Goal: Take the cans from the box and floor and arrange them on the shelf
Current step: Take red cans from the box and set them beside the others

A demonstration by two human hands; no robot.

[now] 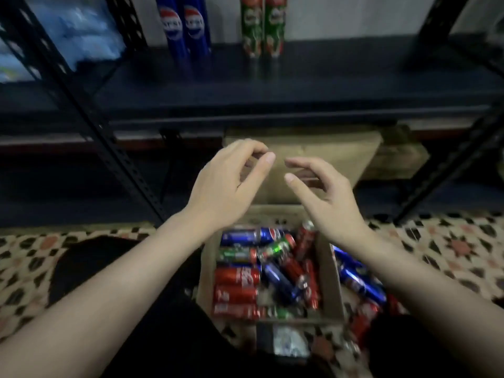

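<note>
A cardboard box [330,271] on the patterned floor holds several red, blue and green cans [237,279] lying on their sides. More blue and red cans [362,287] lie on the floor to its right. On the dark shelf [327,77] stand two blue cans [185,28] and two green cans [263,25]. My left hand [229,184] and my right hand [324,192] hover side by side above the box's far end. Both have loosely curved fingers and hold nothing.
Black slotted uprights [109,137] frame the shelf on both sides. Blue-white packs [79,28] fill the shelf's left bay. A brown parcel [327,156] sits on the lower level behind my hands. My dark-clothed knees flank the box.
</note>
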